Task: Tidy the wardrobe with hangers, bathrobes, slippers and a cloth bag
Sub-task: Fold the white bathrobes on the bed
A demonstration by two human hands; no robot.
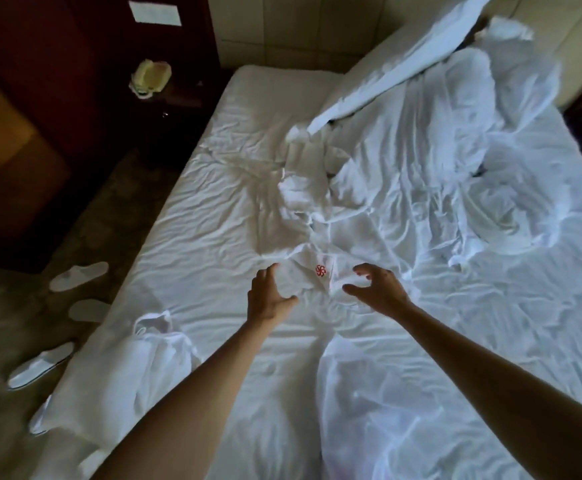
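Observation:
A white bathrobe with a red emblem on its pocket lies crumpled across the middle of the bed. My left hand hovers just left of the emblem with fingers spread, holding nothing. To the emblem's right, my right hand is also spread, its fingers slightly bent over the robe. A second white bundle with a cord, a robe or cloth bag, lies near the bed's left edge. Several white slippers are scattered on the floor at the left.
The bed has a wrinkled white sheet, with a heaped duvet at the back right. A dark nightstand with a pale telephone stands at the bed's far left. Dark wooden furniture lines the left wall.

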